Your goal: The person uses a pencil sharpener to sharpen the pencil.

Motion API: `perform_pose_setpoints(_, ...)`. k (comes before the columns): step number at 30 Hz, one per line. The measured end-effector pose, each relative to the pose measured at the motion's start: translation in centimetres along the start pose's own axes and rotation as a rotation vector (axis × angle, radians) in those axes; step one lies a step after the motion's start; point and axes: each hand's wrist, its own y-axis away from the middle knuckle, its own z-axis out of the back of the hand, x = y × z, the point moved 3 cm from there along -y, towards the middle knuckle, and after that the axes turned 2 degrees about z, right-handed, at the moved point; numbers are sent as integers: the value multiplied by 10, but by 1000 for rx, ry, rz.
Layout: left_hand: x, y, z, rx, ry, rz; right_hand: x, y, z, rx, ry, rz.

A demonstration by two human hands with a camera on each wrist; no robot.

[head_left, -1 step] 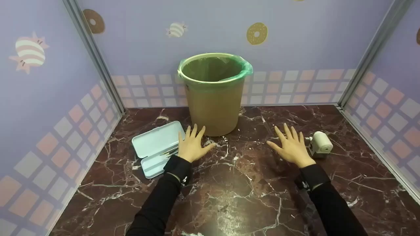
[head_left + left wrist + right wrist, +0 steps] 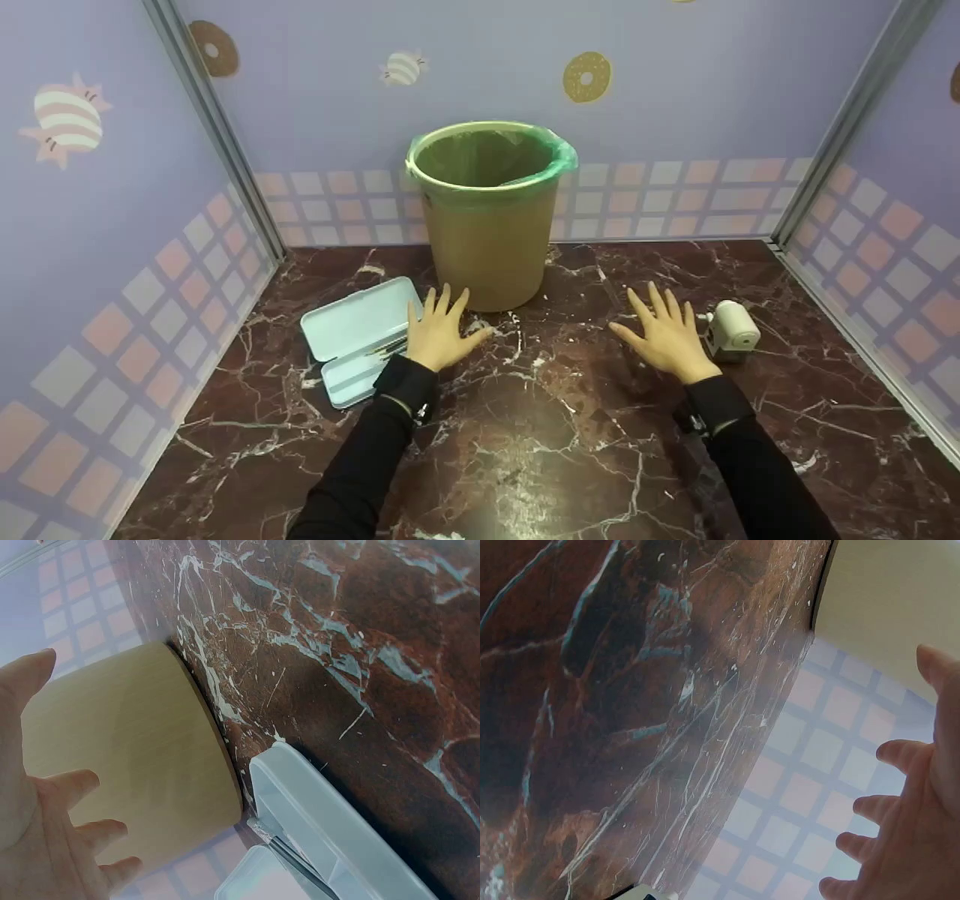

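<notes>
My left hand [image 2: 439,334] is spread above the table beside a light-blue pencil case [image 2: 360,319], holding nothing. The case lies with its lid up, and a few thin pencils [image 2: 386,349] show in its tray; my wrist and sleeve hide part of it. In the left wrist view, the case's tray [image 2: 337,817] is below the spread fingers. To the right, my right hand [image 2: 666,336] is also spread and empty. Just beyond it stands a small cream-and-dark device [image 2: 733,330] with a rounded top and a knob at its side, resembling a crank pencil sharpener.
A tan bin [image 2: 491,240] with a green liner bag [image 2: 564,154] stands at the back middle, near the left fingertips in the head view. Patterned walls [image 2: 675,97] enclose the back and sides. The marbled table [image 2: 540,450] carries scattered pale specks.
</notes>
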Motion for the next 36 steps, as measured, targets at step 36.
perform_pose_setpoints(36, 41, 36, 18, 13, 49, 14, 64, -31, -20, -102, 19, 196)
